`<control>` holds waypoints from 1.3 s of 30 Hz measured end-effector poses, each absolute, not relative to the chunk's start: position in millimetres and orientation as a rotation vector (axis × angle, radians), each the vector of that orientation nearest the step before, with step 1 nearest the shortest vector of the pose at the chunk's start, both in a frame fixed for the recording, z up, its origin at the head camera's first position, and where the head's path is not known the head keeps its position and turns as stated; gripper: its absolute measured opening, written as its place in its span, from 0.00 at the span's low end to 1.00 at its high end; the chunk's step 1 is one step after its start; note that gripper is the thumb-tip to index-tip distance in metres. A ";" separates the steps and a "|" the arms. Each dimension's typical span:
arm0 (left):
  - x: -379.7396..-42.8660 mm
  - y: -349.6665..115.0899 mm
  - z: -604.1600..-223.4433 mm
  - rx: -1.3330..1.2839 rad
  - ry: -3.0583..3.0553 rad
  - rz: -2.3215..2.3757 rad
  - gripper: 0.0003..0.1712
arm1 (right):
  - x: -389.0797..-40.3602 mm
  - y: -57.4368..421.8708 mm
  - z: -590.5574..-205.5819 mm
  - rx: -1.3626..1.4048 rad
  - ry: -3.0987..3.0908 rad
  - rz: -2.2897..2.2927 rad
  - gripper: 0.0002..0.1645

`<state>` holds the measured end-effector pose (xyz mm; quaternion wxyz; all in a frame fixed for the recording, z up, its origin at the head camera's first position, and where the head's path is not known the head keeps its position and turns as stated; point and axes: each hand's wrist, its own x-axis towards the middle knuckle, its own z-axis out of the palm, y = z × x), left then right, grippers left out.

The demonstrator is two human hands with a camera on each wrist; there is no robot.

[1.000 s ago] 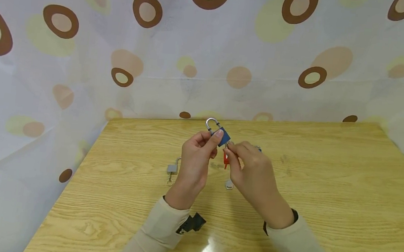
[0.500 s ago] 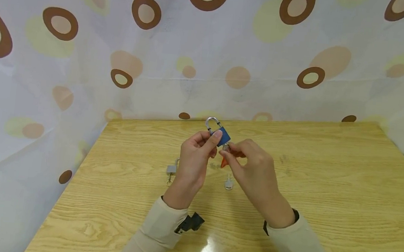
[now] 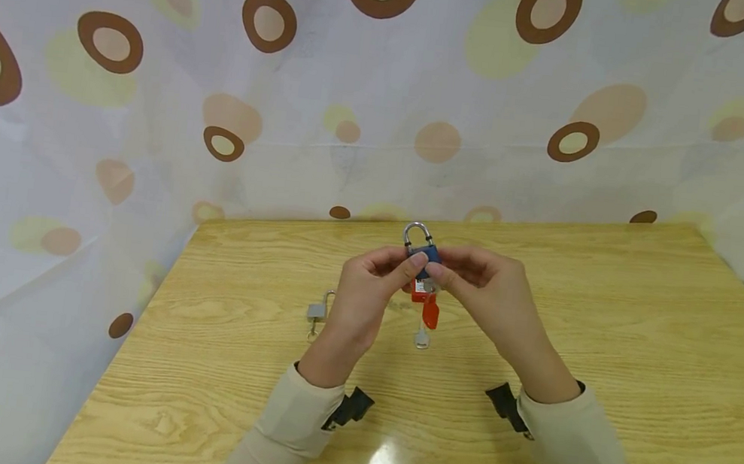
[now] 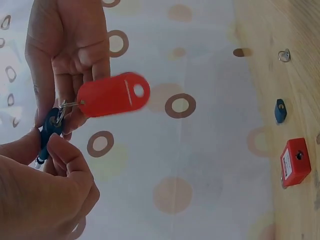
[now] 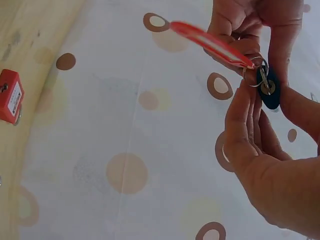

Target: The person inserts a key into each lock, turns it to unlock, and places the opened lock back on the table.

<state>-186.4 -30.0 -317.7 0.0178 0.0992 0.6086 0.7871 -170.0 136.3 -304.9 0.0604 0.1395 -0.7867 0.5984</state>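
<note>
A blue padlock [image 3: 425, 259] with a silver shackle pointing up is held above the table between both hands. My left hand [image 3: 361, 299] pinches its left side, thumb across the front. My right hand [image 3: 508, 299] pinches its right side, thumb on the lower front corner. From the keyhole underneath, a metal ring carries a red tag [image 4: 112, 95], which dangles loose; the right wrist view shows the key ring [image 5: 257, 74] right at the keyhole. The thumbs and fingers cover much of the padlock's body.
On the wooden table [image 3: 225, 398], a red padlock [image 3: 419, 291] with a white label stands behind the hands. Nearer lies a silver key [image 3: 422, 339]. A grey padlock [image 3: 317, 312] with a key in it lies left. Another blue padlock [image 4: 280, 111] stands beside the red one.
My right hand has left the key and now grips the padlock's right side. The padlock has shifted slightly right and turned more upright. The red tag now hangs free.
</note>
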 end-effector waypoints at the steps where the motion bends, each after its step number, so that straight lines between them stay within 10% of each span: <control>1: -186.1 -29.6 -317.7 0.317 1.902 2.432 0.13 | -169.9 137.7 -304.4 0.406 -2.379 1.860 0.20; 18: -219.4 -84.7 -311.1 1.107 1.808 2.079 0.31 | -176.7 146.9 -300.4 0.874 -2.262 2.562 0.08; 39: -229.4 -86.3 -306.9 1.345 1.653 2.013 0.16 | -176.0 133.3 -299.7 0.881 -2.271 2.588 0.09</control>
